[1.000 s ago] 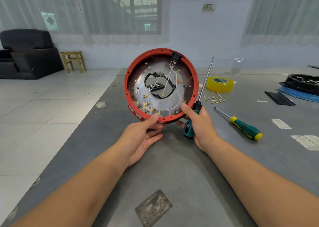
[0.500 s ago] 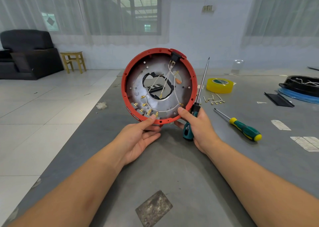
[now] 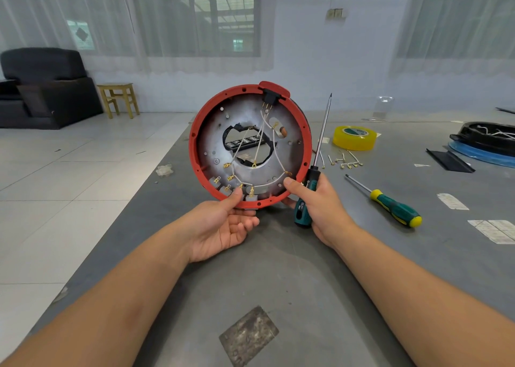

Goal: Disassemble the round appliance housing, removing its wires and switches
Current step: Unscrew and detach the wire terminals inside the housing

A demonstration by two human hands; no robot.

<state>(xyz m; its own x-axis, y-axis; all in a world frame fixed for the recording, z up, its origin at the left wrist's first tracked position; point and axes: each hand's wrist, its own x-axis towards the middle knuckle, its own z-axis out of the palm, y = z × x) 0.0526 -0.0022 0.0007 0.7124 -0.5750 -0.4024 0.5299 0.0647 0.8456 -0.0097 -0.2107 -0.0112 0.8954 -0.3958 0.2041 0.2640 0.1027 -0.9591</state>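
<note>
Housing [image 3: 195, 154], upright, both hands [image 3: 223, 227] gripping rim

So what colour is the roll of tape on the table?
Yellow: the roll of tape is see-through yellow with a green label inside, seen in the head view.

Makeshift workshop; grey workbench [image 3: 320, 283], screwdriver [image 3: 390, 205]; armchair [image 3: 41, 88]
</note>
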